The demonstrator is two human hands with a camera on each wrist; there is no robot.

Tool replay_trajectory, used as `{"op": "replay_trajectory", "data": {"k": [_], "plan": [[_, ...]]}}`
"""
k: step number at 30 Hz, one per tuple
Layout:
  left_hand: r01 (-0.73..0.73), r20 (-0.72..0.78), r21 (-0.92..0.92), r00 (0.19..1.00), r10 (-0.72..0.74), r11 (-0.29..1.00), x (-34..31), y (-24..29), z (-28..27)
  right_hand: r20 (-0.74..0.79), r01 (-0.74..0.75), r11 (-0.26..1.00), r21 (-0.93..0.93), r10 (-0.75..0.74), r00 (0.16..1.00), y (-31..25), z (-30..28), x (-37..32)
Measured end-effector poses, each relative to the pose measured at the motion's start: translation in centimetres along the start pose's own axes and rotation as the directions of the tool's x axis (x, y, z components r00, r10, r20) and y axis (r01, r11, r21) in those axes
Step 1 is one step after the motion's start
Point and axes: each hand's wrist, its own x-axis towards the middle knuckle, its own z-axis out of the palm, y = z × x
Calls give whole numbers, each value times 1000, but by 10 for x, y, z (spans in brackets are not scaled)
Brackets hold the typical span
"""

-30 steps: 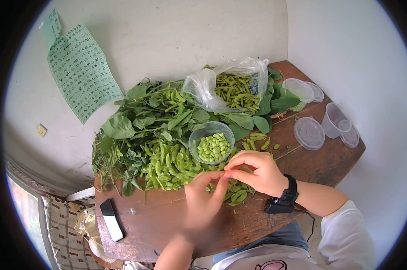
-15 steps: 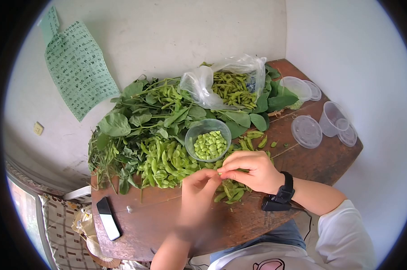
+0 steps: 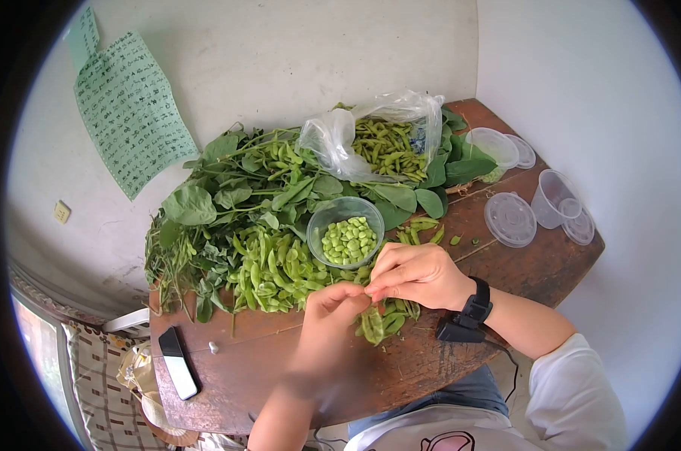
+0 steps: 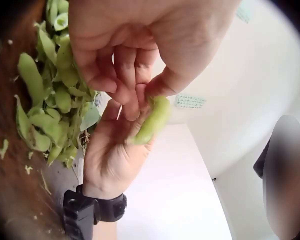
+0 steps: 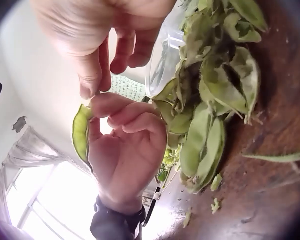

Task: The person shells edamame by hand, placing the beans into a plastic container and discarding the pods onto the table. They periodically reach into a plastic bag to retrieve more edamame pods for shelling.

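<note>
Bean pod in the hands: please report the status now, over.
Left hand and right hand both pinch one green pod. Pod held above the pod pile, off the table. Nothing in the way; bowl of beans close behind.

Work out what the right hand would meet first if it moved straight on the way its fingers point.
The right hand points across at the left hand; both pinch one pod. Going on, it would probably push that pod into the left fingertips first.

Two hands (image 3: 333,316) (image 3: 419,274) hold one pod (image 4: 152,120). The table (image 3: 235,353) carries one bowl (image 3: 345,204), one bag (image 3: 333,139) at twelve o'clock, one phone (image 3: 177,363) at eight (three lids (image 3: 509,219) (image 3: 525,152) (image 3: 579,227) at three).
</note>
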Motion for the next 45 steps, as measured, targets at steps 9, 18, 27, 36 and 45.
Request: {"op": "replay_trajectory", "data": {"k": [9, 18, 27, 36, 45], "plan": [[-130, -64, 456, 982, 178, 880, -1, 5, 1, -136, -357, 880, 315, 414, 900, -12, 15, -1], [-249, -71, 582, 933, 353, 774, 3, -3, -1, -148, -223, 972, -76, 210, 966, -8, 14, -3], [-309, -59, 664, 886, 460, 680, 1, -2, 3, -105, -178, 980, -90, 168, 980, -7, 15, -3], [-86, -135, 251, 983, 123, 964, -4, 7, 7, -63, 21, 976, -215, -35, 997, -9, 6, 2], [-103, -208, 534, 946, 249, 839, 0, 6, 8, -260, -62, 883, -466, -70, 963, -3, 12, 27]]}}
